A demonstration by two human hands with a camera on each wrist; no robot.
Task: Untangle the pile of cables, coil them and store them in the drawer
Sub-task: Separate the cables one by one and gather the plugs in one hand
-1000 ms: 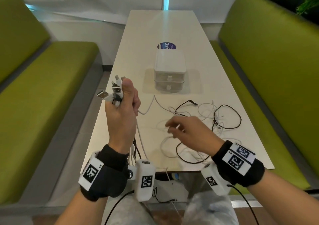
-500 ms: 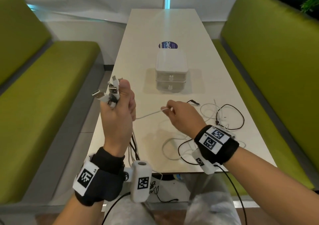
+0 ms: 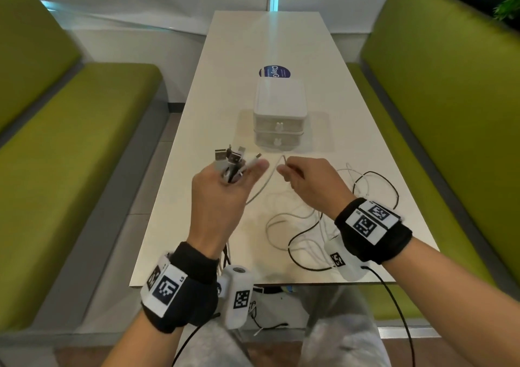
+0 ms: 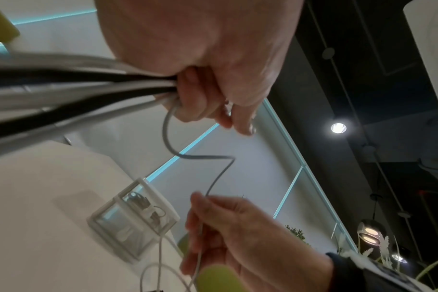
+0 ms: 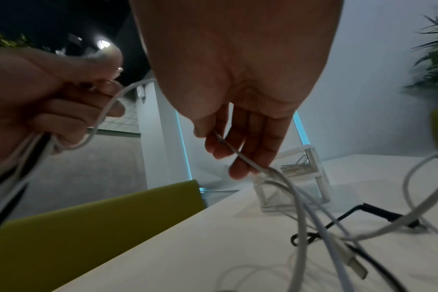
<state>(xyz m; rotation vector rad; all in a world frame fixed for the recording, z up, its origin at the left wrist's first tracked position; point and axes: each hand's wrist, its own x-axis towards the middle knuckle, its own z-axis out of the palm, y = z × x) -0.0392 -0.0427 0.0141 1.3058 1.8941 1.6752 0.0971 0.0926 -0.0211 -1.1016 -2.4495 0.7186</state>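
- While left hand (image 3: 222,198) grips the plugs (image 3: 230,160), right hand (image 3: 312,181) pinches a white cable (image 4: 188,156).
- Pile (image 3: 323,226) seems knotted; feed slack slowly, don't yank.

White table (image 3: 323,46) carries drawer box (image 3: 279,105), sticker (image 3: 274,72), tangled cables (image 3: 332,226).

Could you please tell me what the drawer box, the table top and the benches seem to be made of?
Drawer box: likely plastic, matte white shell, translucent drawer fronts that show the contents in the wrist views.
Table: probably laminate, smooth off-white with a soft sheen.
Benches: green upholstery, apparently padded; fabric or vinyl, I cannot tell.
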